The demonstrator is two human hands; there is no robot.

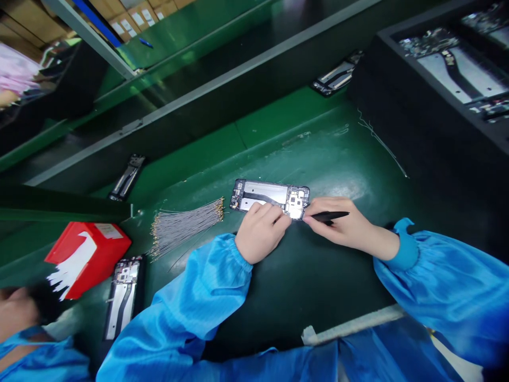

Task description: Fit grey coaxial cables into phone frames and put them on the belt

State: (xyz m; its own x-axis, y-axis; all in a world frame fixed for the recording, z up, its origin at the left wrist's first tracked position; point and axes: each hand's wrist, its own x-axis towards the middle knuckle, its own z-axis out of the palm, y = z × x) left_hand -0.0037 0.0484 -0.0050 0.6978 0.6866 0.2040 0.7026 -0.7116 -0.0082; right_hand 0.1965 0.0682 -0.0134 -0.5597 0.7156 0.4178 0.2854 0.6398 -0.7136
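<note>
Left hand (pixel 262 231): fingers curled on the near edge of the open phone (pixel 264 189); whether they grip or merely rest there, I cannot tell.
Right hand (pixel 348 228): fingertips pinched closed around a black pen-shaped tool (pixel 331 216), its working end hidden at the phone's right corner.
Phone position: flat on the green bench (pixel 278 297), innards facing up, markings too small to read.
Wire bundle (pixel 186 228): grey with gold-coloured ends, just left of the phone.
Red box (pixel 93 265): pale label (pixel 108 231) on top, print unreadable; white strips (pixel 75 260) spill out.
Cartons (pixel 107 8): at the back, brown, white labels (pixel 127 25) blurred.
</note>
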